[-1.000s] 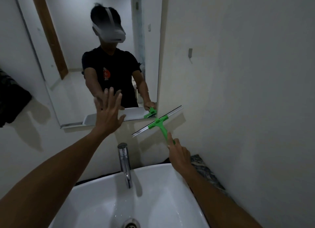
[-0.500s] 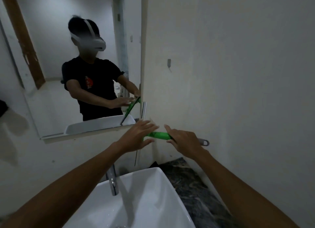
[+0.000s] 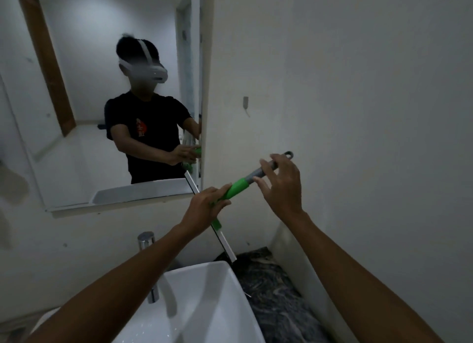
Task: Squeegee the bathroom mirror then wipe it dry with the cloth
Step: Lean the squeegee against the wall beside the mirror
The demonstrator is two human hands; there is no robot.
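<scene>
The mirror (image 3: 84,117) fills the upper left of the frame, mounted on a pale wall, with the person's reflection seen in it. Below it, at the lower centre, a white basin (image 3: 204,304) with a chrome tap (image 3: 149,265) is set into a dark marbled surface (image 3: 276,291) running toward the lower right corner. A small hook (image 3: 245,102) is fixed on the wall at upper centre.

The squeegee (image 3: 236,187) has been carried away from the glass: a second ago it was held by the right hand alone just under the mirror's lower corner, and it is now held between both hands at mid-frame, right of the mirror's edge, its blade angled down toward the basin. The left hand (image 3: 204,209) is closed around the green part near the head. The right hand (image 3: 281,186) is only loosely on the grey end of the handle, fingers spread, the grip half open. It is judged that a hand change or regrip is under way, with more strokes or the cloth still to come. No cloth is seen.
</scene>
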